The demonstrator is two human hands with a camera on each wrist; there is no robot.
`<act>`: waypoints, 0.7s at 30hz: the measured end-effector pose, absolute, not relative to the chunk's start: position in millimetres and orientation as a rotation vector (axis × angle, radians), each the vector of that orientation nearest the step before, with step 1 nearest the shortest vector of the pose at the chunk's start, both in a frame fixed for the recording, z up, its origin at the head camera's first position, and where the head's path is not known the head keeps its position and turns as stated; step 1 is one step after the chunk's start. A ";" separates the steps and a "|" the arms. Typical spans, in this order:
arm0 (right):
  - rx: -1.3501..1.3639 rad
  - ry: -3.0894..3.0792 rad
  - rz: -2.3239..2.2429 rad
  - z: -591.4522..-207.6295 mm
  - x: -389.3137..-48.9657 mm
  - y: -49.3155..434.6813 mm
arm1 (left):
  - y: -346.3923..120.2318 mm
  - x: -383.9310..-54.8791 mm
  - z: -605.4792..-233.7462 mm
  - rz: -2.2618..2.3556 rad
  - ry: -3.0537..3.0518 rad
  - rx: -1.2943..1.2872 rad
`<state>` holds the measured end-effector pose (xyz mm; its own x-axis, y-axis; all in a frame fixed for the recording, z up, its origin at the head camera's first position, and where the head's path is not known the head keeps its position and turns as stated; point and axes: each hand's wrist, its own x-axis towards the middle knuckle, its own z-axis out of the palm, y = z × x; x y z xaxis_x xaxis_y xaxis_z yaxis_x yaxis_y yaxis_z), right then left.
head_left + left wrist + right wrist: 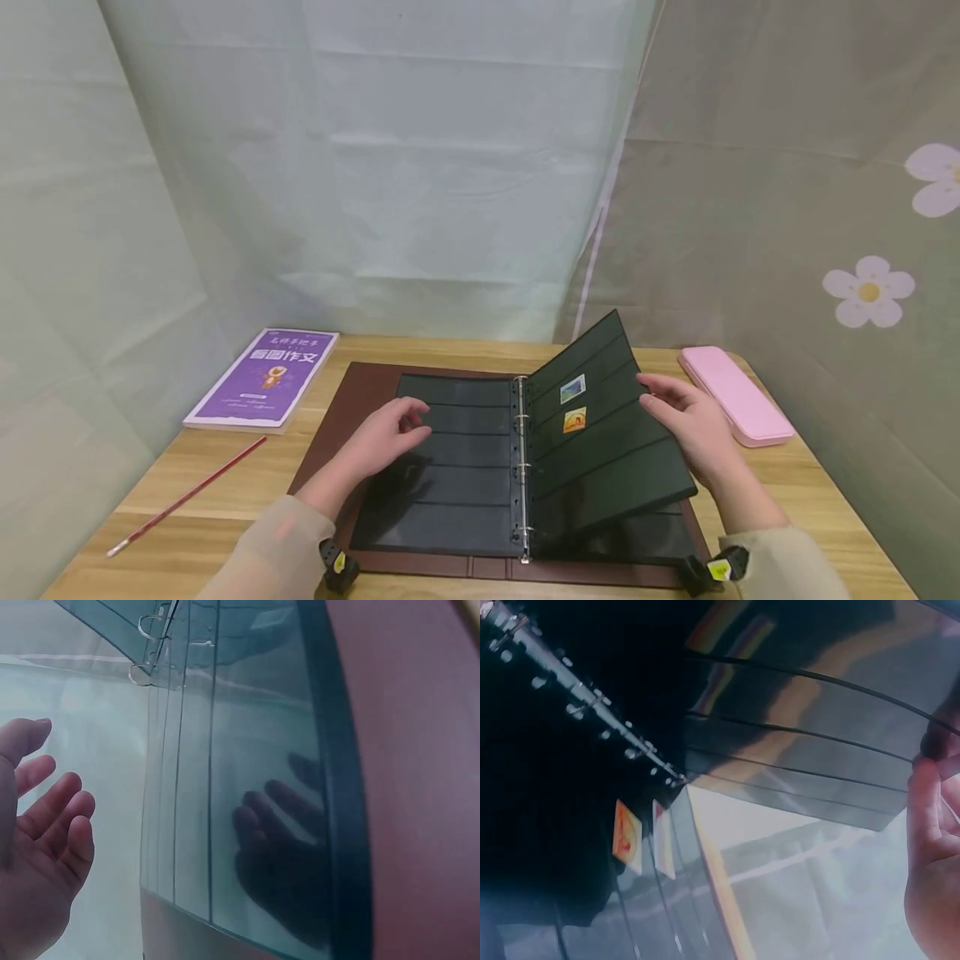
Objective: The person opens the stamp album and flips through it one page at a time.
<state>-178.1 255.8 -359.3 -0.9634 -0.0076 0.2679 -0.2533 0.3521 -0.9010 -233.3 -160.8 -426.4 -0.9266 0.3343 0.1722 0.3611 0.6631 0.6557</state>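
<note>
A brown ring-bound stamp album lies spread out, its metal rings down the middle. My right hand pinches the outer edge of a raised black stamp page, which stands tilted up from the right side. Two small stamps, one bluish and one orange, show in that page's upper strips. In the right wrist view, thumb and fingers meet at the page's edge. My left hand hovers over the left black page, fingers loosely bent and holding nothing; its dark reflection shows on the glossy strips.
A purple booklet lies at the back left, with a red pencil in front of it. At the right, a pink case sits beyond my right hand. Cloth curtains hang around the wooden table.
</note>
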 end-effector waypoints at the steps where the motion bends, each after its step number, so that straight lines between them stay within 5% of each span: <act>1: 0.237 -2.392 1.668 -357.0 -178.5 253.6 | -160.1 -233.4 -425.8 -1.135 -2.831 -0.590; 21: 0.338 -2.408 1.758 -324.5 -191.2 223.9 | -147.4 -239.6 -401.5 -1.175 -2.790 -0.629</act>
